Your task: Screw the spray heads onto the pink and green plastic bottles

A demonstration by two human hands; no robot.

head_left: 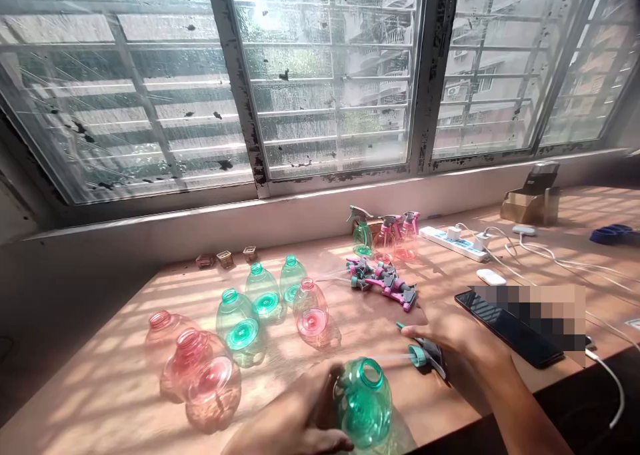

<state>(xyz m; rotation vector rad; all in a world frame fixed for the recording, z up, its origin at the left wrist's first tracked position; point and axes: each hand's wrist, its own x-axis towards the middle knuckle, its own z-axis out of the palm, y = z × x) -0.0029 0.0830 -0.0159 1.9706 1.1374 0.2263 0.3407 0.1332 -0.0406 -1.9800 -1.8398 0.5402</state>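
Left hand [295,422], at 6 o'clock on the table [115,388]: fingers clamped on translucent green bottle [364,402], neck open, uncapped. Right hand [450,345], 2 o'clock of it: fingers clamped on teal-collared spray head [424,356]. Empty bottles [240,325] at 10 o'clock; loose spray heads [383,278] at 12 o'clock.

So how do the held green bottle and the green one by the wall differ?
The held green bottle has an open neck; the green spray bottle has a trigger head. The held one tilts in the left hand; the spray bottle stands upright. Both clear green plastic.
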